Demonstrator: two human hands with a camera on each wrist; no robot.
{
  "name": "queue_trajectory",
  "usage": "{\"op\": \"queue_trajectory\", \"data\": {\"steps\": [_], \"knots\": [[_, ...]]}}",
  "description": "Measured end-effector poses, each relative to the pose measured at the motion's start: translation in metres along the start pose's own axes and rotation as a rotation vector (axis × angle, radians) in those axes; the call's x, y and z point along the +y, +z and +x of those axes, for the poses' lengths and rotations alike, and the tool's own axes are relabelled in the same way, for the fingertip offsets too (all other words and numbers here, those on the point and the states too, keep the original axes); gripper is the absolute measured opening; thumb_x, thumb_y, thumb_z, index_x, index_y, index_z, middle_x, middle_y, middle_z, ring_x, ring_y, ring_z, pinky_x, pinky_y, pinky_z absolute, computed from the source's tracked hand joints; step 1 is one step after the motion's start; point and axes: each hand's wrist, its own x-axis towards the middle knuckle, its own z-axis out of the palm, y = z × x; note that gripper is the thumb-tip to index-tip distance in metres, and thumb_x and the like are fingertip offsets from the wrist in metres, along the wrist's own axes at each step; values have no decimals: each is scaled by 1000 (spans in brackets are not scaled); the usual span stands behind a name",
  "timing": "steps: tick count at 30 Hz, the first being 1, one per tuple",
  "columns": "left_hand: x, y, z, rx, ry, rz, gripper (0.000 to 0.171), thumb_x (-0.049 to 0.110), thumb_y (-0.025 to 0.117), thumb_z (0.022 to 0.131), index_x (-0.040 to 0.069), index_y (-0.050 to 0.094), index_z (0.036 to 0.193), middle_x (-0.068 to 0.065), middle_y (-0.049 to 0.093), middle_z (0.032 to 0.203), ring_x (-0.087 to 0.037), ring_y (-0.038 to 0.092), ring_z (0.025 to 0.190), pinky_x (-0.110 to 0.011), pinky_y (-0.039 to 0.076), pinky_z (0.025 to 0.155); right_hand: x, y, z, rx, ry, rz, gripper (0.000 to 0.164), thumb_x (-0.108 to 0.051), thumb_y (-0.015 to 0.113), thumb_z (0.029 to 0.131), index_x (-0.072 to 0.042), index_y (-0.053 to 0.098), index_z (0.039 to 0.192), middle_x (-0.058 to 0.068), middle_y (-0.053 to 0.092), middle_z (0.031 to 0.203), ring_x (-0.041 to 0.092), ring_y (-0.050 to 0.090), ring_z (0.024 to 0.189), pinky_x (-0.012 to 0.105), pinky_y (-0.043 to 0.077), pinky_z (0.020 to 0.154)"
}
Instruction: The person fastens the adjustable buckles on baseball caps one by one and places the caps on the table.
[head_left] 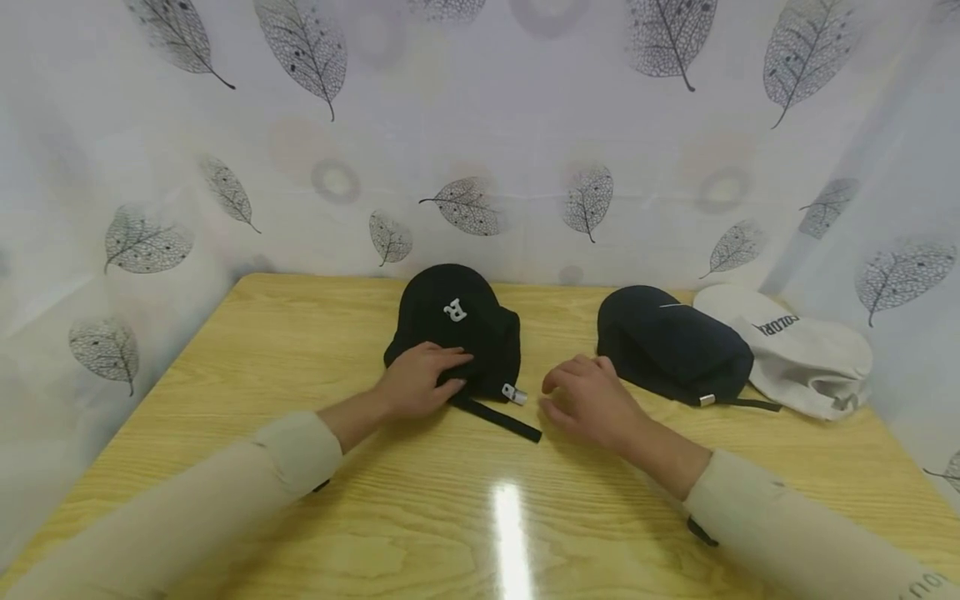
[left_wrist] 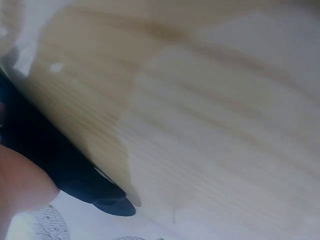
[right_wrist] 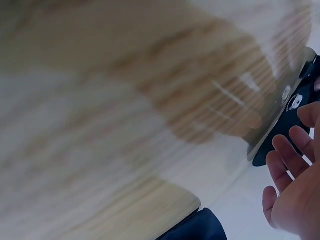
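Note:
A black cap with a white letter R on its front lies on the wooden table, its strap stretching out toward the right hand. The left hand rests on the near side of this cap, fingers extended over the fabric. In the left wrist view, part of that hand touches the black cap. Just right of the cap's metal buckle, the right hand hovers with loosely bent fingers and holds nothing. The right wrist view shows the same hand apart from the cap.
A dark navy cap lies to the right of the right hand. It partly overlaps a white cap with dark lettering. Behind the table hangs a leaf-patterned curtain, which also lines both sides.

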Motion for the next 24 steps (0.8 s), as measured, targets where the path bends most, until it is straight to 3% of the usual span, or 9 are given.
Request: {"op": "queue_trajectory", "data": {"steps": [11,17,21,24], "knots": [[35,6,11,-69,34,-63,37,28,52,94,14,59,127,-7,58,130,-25,55,118,-39,40,101,-1,2,-1,-25,-76,-34,16,-34,75,76,-23,64,81,-10,62,80,12,53,81,32,33,72],[39,8,12,-79,42,-50,36,28,49,96,16,58,128,-6,58,131,-23,54,119,-38,40,101,1,4,-2,-30,-79,-35,16,-28,76,76,-22,62,80,-9,61,77,11,53,74,30,35,68],[39,7,11,-40,97,39,37,31,51,94,16,58,128,-3,58,130,-21,55,117,-39,43,97,2,5,-2,-19,-103,-3,18,-22,73,76,-18,60,87,-7,61,77,11,55,72,33,45,70],[40,7,9,56,167,82,41,34,55,92,14,58,127,-2,60,127,-20,56,115,-40,44,96,2,5,-2,-9,-124,26,21,-16,70,76,-14,59,93,-3,62,80,12,57,72,33,48,72]]}}
